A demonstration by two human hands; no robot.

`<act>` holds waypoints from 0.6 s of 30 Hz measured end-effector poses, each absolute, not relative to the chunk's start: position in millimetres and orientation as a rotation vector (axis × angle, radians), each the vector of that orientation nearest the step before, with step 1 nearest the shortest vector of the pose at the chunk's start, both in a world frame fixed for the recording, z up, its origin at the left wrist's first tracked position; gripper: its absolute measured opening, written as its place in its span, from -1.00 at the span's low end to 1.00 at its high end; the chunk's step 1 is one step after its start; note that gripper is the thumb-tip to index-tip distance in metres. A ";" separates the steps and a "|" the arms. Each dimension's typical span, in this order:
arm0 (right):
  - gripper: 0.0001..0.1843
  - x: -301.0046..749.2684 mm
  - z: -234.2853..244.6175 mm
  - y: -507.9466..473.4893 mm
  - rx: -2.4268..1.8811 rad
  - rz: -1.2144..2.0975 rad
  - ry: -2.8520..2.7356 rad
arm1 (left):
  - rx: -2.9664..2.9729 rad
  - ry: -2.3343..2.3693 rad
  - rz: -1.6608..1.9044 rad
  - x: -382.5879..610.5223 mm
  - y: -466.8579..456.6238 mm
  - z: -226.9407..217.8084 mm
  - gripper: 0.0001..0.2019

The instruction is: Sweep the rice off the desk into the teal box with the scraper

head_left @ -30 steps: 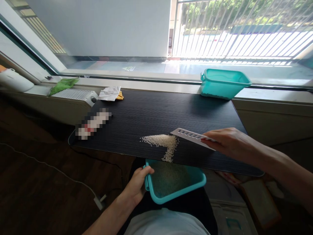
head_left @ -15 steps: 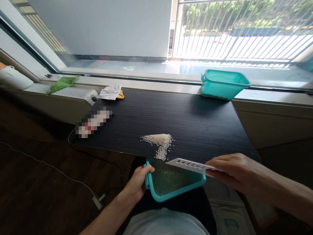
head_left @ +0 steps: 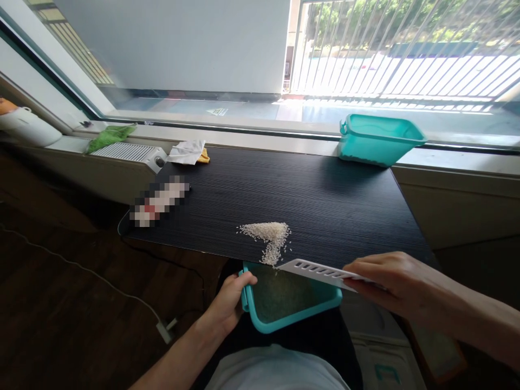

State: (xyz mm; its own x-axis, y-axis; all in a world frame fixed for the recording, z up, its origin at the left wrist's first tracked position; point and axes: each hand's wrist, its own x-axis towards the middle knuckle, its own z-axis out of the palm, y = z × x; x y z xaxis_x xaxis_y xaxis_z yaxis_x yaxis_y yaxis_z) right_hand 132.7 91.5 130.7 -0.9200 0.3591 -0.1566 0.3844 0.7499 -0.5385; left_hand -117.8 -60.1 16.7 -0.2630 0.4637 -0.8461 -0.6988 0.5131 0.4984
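Observation:
My left hand point(head_left: 231, 298) grips the left rim of a turquoise plastic bin point(head_left: 284, 323), thumb over the edge. The bin sits just below the front edge of a dark table point(head_left: 325, 200), with a cloudy layer showing inside. In my right hand point(head_left: 385, 276) is a white slotted plastic spatula point(head_left: 320, 272), fingers closed round it. Its tip is at the table edge above the bin, beside a heap of white rice point(head_left: 270, 233). A narrow strip of the rice reaches the edge, and a few grains are just over the bin.
A second turquoise bin point(head_left: 377, 141) stands at the back right of the table. White and yellow cloths point(head_left: 187, 153) lie at the back left, near a radiator point(head_left: 134, 154) with a green cloth point(head_left: 109, 136). A blurred-out object point(head_left: 160, 200) rests on the left.
The spatula tip has risen slightly to the table edge. Fewer grains are falling into the bin now. The left hand keeps its hold on the rim, and the view has shifted a little.

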 end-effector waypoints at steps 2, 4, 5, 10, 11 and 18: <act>-0.56 129.2 131.7 97.2 0.632 -0.891 2.944 | -0.223 1.483 1.115 -119.8 -60.1 17.8 -0.98; -0.54 124.3 132.6 113.4 0.752 -0.756 3.005 | -0.231 1.496 1.120 -121.9 -61.1 19.1 -0.95; -0.52 121.3 132.7 123.9 0.821 -0.663 3.028 | -0.237 1.498 1.125 -123.0 -62.0 19.6 -0.93; -0.47 104.5 129.9 163.9 0.896 -0.438 3.081 | -0.269 1.471 1.170 -127.7 -68.0 20.9 -0.93; -0.46 102.3 128.9 165.1 0.869 -0.438 3.084 | -0.275 1.469 1.179 -128.4 -68.8 21.0 -0.93; -0.50 103.8 127.5 135.6 0.663 -0.505 3.069 | -0.293 1.461 1.180 -129.8 -68.1 23.6 -0.91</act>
